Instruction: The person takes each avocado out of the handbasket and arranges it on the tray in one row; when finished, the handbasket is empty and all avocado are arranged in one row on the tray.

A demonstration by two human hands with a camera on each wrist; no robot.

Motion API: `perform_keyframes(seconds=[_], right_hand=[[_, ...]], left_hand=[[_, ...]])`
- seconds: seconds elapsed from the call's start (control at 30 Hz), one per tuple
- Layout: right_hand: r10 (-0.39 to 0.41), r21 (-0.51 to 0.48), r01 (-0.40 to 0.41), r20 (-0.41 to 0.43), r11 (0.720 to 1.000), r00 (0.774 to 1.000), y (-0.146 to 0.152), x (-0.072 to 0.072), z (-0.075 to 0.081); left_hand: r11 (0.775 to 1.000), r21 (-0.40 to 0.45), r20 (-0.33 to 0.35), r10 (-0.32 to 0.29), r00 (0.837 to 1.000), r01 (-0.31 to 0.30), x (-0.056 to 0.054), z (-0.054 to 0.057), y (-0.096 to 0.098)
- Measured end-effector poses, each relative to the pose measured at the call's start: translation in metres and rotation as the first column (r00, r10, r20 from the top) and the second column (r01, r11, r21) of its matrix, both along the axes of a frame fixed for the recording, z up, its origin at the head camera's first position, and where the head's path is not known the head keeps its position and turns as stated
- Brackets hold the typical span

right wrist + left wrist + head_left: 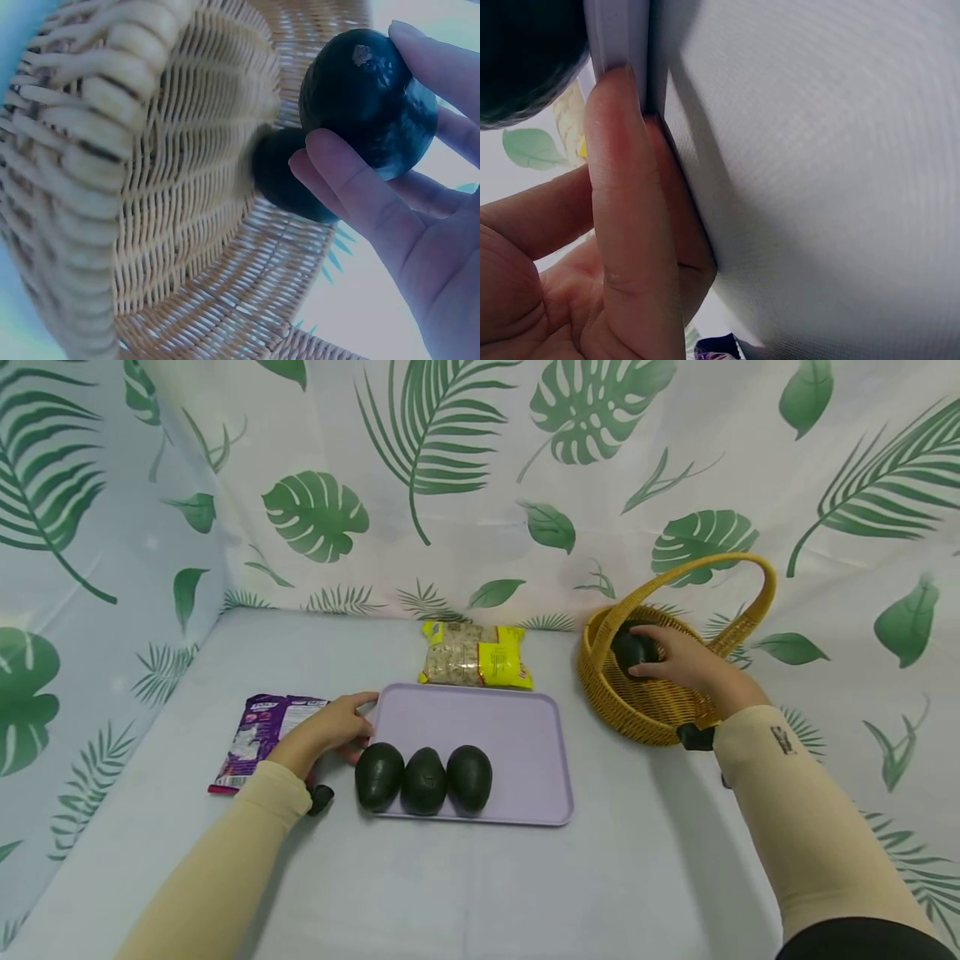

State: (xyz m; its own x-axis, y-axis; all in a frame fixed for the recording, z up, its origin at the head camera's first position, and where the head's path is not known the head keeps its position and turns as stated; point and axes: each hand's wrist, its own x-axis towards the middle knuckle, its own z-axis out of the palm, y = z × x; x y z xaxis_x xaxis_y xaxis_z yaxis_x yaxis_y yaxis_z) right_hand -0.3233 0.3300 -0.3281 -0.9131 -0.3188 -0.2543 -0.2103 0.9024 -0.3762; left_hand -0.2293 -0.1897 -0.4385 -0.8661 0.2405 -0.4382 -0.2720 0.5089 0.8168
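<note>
Inside the yellow wicker basket point(622, 724), my right hand point(678, 658) holds a dark green avocado point(360, 97) between thumb and fingers. Behind it in the right wrist view, a second avocado point(285, 176) is against the basket's wickerwork, partly hidden by my fingers. My left hand point(335, 727) touches the left edge of the lilac tray point(480, 718); in the left wrist view a straight finger point(630, 195) presses the tray's side. Three avocados stand in a row along the tray's near left part: left point(378, 777), middle point(424, 782) and right point(469, 779).
A yellow and clear bag of pale dry food point(476, 656) lies behind the tray. A purple packet point(258, 739) lies left of it, partly under my left forearm in the head view. The basket's tall handle point(761, 589) arches over my right hand. A leaf-print cloth point(465, 518) hangs behind.
</note>
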Motion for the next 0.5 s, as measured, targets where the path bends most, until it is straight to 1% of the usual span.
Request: perform_keyframes(seconds=[0.2, 0.37, 0.5], right_hand=[[-0.008, -0.031, 0.008, -0.022, 0.999, 1.000, 0.004, 0.014, 0.003], [-0.016, -0.075, 0.013, -0.049, 0.997, 0.999, 0.007, 0.029, 0.007], [-0.049, -0.114, 0.042, -0.059, 0.993, 0.997, 0.006, 0.043, 0.009]], left_hand=[[1.000, 0.010, 0.002, 0.005, 1.000, -0.005, 0.001, 0.000, 0.001], [1.000, 0.014, 0.002, 0.007, 1.000, -0.007, 0.001, 0.000, 0.001], [1.000, 0.014, 0.002, 0.003, 1.000, -0.003, 0.001, 0.001, 0.001]])
